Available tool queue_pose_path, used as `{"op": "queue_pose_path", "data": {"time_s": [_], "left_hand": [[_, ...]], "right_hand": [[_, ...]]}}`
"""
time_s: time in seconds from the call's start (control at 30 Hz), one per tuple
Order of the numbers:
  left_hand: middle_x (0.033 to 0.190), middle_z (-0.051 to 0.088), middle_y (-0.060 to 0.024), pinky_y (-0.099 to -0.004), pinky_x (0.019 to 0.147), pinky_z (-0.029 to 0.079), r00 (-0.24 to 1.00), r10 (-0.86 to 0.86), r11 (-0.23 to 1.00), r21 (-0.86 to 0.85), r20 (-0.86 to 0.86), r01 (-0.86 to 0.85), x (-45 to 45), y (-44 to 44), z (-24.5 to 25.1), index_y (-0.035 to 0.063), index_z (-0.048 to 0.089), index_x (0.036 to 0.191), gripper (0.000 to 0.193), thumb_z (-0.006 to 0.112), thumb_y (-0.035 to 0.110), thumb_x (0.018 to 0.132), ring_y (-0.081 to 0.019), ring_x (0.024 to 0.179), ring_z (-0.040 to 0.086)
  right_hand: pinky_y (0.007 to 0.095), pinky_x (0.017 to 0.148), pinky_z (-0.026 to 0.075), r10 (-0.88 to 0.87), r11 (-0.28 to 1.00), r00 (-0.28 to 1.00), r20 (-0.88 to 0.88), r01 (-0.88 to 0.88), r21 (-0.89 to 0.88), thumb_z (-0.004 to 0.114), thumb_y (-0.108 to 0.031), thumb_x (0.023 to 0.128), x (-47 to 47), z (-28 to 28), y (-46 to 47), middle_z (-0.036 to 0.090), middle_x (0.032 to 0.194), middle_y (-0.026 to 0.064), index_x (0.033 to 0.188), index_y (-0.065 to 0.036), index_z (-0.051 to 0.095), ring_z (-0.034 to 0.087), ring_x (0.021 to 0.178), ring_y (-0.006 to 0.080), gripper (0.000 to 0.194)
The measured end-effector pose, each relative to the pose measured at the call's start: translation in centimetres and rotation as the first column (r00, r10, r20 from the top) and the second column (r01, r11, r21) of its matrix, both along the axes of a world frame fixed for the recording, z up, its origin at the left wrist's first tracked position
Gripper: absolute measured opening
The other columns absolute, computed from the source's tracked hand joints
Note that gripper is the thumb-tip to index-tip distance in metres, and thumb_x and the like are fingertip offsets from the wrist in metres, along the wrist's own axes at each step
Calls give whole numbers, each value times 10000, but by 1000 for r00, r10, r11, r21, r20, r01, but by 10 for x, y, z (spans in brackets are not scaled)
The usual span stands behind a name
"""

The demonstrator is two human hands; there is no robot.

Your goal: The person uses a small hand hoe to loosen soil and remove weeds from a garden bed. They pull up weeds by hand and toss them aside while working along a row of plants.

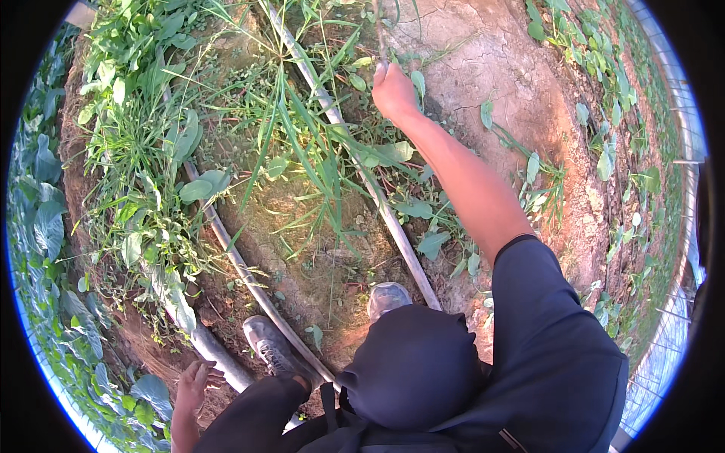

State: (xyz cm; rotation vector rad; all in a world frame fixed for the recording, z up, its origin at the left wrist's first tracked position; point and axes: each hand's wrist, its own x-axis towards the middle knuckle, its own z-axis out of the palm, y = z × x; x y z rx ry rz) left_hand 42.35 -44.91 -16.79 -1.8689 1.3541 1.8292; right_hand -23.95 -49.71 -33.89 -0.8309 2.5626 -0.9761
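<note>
My right hand [393, 90] reaches far forward, closed around a thin brown stick-like handle [379, 34]. The handle's far end runs out of the top of the view, so what it carries there is hidden. Low on the left hangs my left hand [198, 379], with its fingers apart and nothing in it. It is nearest to a thick pale pipe [226, 362] on the ground. Long-bladed grass [289, 107] grows just left of my right hand, and small broad-leaved weeds [416, 209] grow below that forearm.
Two thin hoses [391, 218] [243, 272] run lengthwise over the soil, on either side of the grass. My shoes [388, 297] [272, 342] stand between and beside them. Dense weeds [136, 170] and large-leaved plants [48, 226] line the left. Cracked bare soil [470, 62] lies right.
</note>
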Motion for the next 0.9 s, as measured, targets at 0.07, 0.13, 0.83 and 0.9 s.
{"op": "queue_pose_path", "data": {"time_s": [0.07, 0.13, 0.83, 0.9], "left_hand": [[962, 705, -155, -329, 725, 551, 998, -37, 999, 11, 54, 36, 16, 3, -11, -44, 572, 1199, 340, 487, 249, 1050, -224, 837, 701], [960, 700, -160, -333, 738, 550, 994, -43, 999, 23, 97, 41, 17, 2, -15, -50, 570, 1193, 345, 487, 252, 1049, -230, 836, 699], [971, 713, -146, -313, 728, 556, 994, -103, 994, 27, 31, 102, 12, -3, -22, -37, 584, 1188, 376, 502, 304, 1052, -201, 833, 694], [984, 714, -145, -310, 724, 556, 974, -220, 975, 12, 58, 220, -6, -15, -23, -27, 588, 1187, 369, 495, 305, 1055, -199, 845, 695]], "right_hand": [[567, 794, 514, -53, 998, 998, 37, 53, -15, 427, -309, 1034, 9, 0, -4, 670, 923, 330, 1058, 43, 538, 653, 867, 508, 370], [570, 817, 512, 97, 986, 995, 34, -100, 137, 413, -301, 1037, 22, -23, 15, 664, 942, 340, 1074, 50, 526, 654, 872, 513, 371], [602, 646, 498, 177, 879, 965, 191, -243, 410, 419, -345, 1043, 111, 12, 268, 642, 727, 274, 1041, -44, 459, 637, 694, 497, 304], [594, 638, 498, 166, 859, 969, 183, -233, 456, 424, -353, 1041, 110, 18, 309, 639, 720, 263, 1032, -62, 472, 634, 680, 489, 295]]}}
